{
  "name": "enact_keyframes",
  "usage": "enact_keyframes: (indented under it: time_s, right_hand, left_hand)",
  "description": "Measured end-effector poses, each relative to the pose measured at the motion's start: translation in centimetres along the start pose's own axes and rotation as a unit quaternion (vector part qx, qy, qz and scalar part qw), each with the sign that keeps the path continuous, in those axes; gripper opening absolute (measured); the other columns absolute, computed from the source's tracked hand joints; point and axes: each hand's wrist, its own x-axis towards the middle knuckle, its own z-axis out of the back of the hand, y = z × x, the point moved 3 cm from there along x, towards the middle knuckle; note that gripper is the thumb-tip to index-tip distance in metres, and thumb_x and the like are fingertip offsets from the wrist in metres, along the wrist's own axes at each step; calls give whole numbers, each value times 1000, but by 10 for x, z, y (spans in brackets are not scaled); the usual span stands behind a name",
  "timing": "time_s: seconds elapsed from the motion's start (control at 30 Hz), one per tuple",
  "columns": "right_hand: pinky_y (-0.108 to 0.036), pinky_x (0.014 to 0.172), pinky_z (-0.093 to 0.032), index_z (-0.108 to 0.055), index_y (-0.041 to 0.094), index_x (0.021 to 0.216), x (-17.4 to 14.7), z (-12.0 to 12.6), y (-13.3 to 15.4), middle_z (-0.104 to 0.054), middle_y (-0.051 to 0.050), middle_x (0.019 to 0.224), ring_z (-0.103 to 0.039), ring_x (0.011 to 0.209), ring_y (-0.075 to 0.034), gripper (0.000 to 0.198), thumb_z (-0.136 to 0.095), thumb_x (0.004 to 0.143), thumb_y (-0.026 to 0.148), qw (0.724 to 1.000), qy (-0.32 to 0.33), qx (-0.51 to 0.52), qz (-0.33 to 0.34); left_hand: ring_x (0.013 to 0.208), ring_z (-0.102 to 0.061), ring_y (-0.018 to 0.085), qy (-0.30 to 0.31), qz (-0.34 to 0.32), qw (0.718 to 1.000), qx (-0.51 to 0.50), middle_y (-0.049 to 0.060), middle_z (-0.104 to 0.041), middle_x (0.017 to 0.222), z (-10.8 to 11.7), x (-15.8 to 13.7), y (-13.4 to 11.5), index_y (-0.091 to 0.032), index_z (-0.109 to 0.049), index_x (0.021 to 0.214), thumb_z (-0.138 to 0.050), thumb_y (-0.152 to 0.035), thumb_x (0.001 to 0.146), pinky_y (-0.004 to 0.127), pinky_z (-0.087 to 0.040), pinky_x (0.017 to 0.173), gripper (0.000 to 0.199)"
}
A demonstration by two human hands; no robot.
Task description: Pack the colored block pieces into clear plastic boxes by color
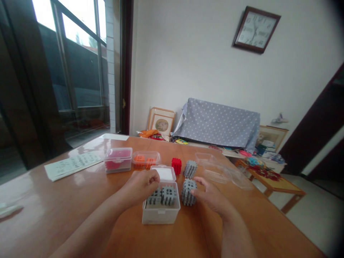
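Observation:
A clear plastic box [161, 215] with its lid [165, 174] folded back stands in front of me. Grey interlocking blocks [168, 195] with slotted faces lie inside it. My left hand [143, 184] is over the box's back left corner, its fingers curled closed; whatever they hold is hidden. Right of the box stands a grey block stack [188, 193]. My right hand [211, 195] is at its right side, thumb and forefinger apart, the thumb at the stack's edge. Behind it sit another grey block stack [190, 169] and a red block [176, 166].
A closed box with pink contents [118, 160] and a clear tub of orange pieces [146, 159] stand at the back left. Written sheets [73, 165] lie left of them. Clear plastic containers [215, 172] sit at the right, near the table's [263, 215] edge.

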Motion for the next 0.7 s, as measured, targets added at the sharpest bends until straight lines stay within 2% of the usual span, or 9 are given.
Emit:
enact_keyframes:
  time_s: [0.33, 0.47, 0.57, 0.7]
  right_hand:
    - [-47, 86, -58, -73, 20, 108, 3, -3, -5, -77, -9, 106, -72, 97, -31, 45, -77, 74, 48, 1000, 5, 15, -8]
    - [-50, 94, -54, -72, 21, 112, 5, 0, -5, -76, -10, 112, -70, 104, -33, 44, -73, 78, 48, 1000, -5, -9, -12]
    - [-53, 102, -48, -70, 22, 116, 4, -2, 8, -73, -10, 120, -66, 114, -34, 45, -70, 80, 49, 999, -18, -31, 11]
    - [-46, 98, -50, -67, 25, 120, -2, -20, 42, -68, -8, 127, -64, 114, -30, 43, -69, 83, 47, 997, 7, -40, 68]
  left_hand:
    - [70, -57, 16, -6, 8, 1000, -19, 0, -65, 74, -1, 1, 5, -19, -64, 83, -50, -27, 85, 25, -32, 59, 16]
    - [73, -58, 16, -6, 4, 999, -36, 0, -65, 77, -1, 2, 9, -18, -63, 85, -51, -26, 85, 24, -33, 60, 14]
    - [73, -56, 15, -24, 0, 998, -56, 0, -63, 77, 0, 4, 13, -18, -60, 83, -51, -27, 86, 24, -33, 61, 14]
    - [71, -53, 14, -55, -3, 996, -66, -2, -58, 74, 3, 6, 21, -18, -59, 80, -49, -27, 88, 24, -31, 60, 15]
